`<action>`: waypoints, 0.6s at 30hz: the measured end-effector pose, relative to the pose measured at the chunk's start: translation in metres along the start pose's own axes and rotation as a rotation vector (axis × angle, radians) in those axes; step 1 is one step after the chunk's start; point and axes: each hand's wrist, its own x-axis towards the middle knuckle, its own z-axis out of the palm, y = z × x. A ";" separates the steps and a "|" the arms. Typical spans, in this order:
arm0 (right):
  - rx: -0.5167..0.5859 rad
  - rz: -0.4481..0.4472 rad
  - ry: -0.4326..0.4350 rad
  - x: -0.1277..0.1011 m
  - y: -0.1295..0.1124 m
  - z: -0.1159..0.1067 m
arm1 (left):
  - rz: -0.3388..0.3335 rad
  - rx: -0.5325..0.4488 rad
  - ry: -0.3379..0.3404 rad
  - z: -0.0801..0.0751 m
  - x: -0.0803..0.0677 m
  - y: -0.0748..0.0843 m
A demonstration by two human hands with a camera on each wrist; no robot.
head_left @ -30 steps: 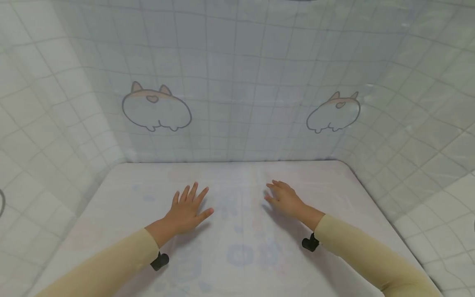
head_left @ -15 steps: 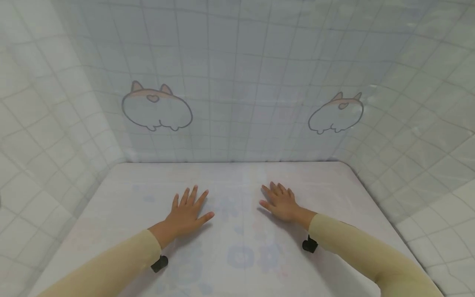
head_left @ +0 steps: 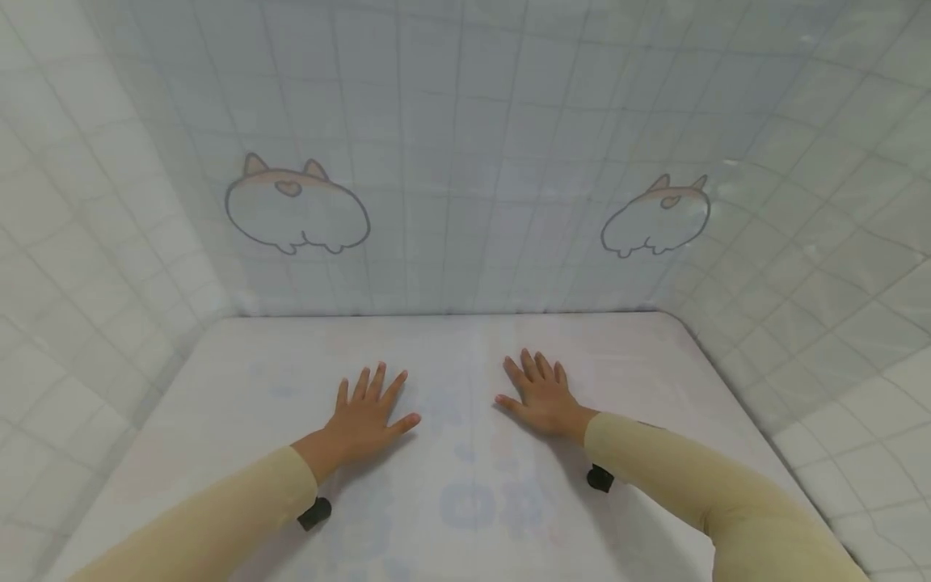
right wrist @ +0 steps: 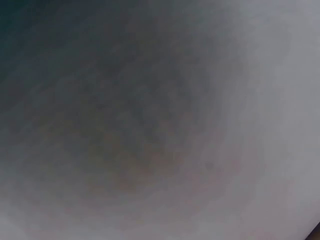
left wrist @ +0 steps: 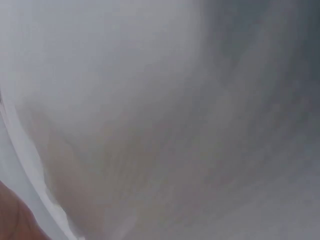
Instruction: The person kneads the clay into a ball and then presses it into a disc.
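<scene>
Palm down with fingers spread, my left hand (head_left: 364, 420) rests on the white table (head_left: 465, 347), left of the middle. My right hand (head_left: 544, 400) lies on the same surface to the right, its fingers also spread. Neither hand holds anything. The left wrist view is a blurred close-up of a pale surface, with a bit of skin (left wrist: 15, 217) at the lower left corner. Only a dim grey blur fills the right wrist view, apart from a dark sliver at the lower right corner.
Pale sheets with a grid pattern enclose the table at the back and both sides. The back sheet (head_left: 465, 202) carries two animal drawings, one at the left (head_left: 298, 206) and one at the right (head_left: 657, 217). A small black camera (head_left: 315, 513) sits under the left wrist, another camera (head_left: 600, 478) under the right.
My right hand has turned from a sideways, partly bent pose to lying palm down with spread fingers, shifting slightly left. The left hand has stayed almost in place.
</scene>
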 end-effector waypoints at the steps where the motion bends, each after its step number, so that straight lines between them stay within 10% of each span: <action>1: -0.009 0.003 -0.006 0.000 0.000 0.000 | -0.007 0.011 -0.012 0.002 0.001 -0.001; 18: 0.038 -0.005 -0.032 0.004 0.017 0.004 | -0.032 0.004 -0.035 0.006 0.008 0.003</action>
